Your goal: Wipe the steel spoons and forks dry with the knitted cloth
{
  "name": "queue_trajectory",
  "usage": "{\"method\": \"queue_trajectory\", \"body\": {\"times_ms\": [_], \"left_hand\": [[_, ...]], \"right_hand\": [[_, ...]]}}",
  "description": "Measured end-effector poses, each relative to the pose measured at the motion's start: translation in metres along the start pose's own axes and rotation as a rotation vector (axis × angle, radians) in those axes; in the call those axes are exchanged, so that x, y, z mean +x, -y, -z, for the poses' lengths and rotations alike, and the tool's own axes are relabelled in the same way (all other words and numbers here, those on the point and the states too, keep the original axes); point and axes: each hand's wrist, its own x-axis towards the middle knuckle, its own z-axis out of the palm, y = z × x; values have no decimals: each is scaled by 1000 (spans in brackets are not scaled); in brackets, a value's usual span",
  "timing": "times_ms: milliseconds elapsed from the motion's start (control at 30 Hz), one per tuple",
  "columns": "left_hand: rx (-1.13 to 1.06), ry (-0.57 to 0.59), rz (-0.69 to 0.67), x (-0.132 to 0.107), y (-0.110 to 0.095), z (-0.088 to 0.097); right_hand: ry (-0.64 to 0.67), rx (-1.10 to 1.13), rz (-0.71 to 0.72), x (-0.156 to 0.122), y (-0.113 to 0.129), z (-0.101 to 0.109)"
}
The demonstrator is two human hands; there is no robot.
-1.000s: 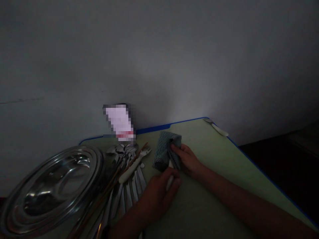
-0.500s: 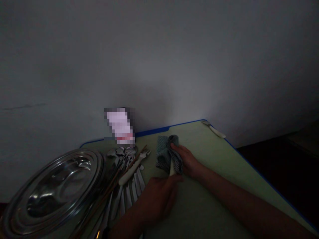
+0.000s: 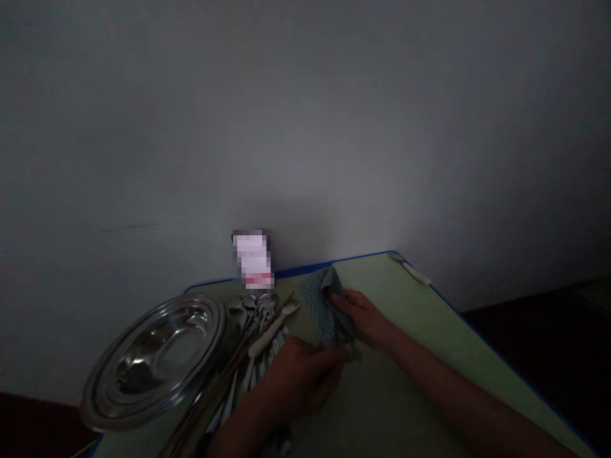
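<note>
A blue-grey textured cloth [image 3: 319, 305] hangs folded between my hands over the table. My right hand [image 3: 365, 318] is closed on its right side, the thumb pressing into a fold. My left hand [image 3: 305, 375] is closed at the cloth's lower edge, pinching a piece of cutlery mostly hidden by the cloth and fingers. A dim metal end [image 3: 356, 350] shows beside the left fingertips. Left of the hands lies a white-handled fork [image 3: 272, 327] on a pile of spoons [image 3: 258, 302], other metal cutlery and brown chopsticks [image 3: 214, 375].
A shiny oval metal dish [image 3: 157, 362] stands at the table's left side. A phone with a blurred screen [image 3: 255, 259] leans on the wall [image 3: 305, 127]. Another white-handled fork [image 3: 410, 270] lies at the far right corner of the green, blue-edged table [image 3: 458, 356].
The cloth has opened out and hangs more loosely. The white handle seen between my hands is now hidden, and a metal end shows by the left fingers. The view has shifted slightly.
</note>
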Motion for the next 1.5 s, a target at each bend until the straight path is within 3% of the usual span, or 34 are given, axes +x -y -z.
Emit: {"method": "queue_trajectory", "body": {"times_ms": [100,200,267,367,567,667,867,1000,1100,1267,1500], "left_hand": [[-84,-189,114,6,-11,46],[23,-306,284,20,-18,91],[149,-241,434,30,-19,114],[152,-92,550,35,-16,134],[-48,124,539,15,0,139],[-132,180,542,9,10,139],[-90,156,532,16,27,139],[16,36,571,18,32,143],[-41,-23,543,15,29,149],[-34,48,556,6,18,154],[97,117,600,3,22,148]], "right_hand": [[61,-142,70,-6,27,-10],[270,-611,174,-9,59,-26],[379,-845,180,-7,79,-39],[387,-1068,240,-1,101,-59],[530,-1298,117,8,112,-79],[531,-1352,95,9,110,-83],[498,-1272,134,24,92,-91],[428,-1273,155,36,81,-91],[431,-1200,109,39,81,-86],[493,-1176,60,39,86,-86],[456,-1270,97,35,84,-94]]}}
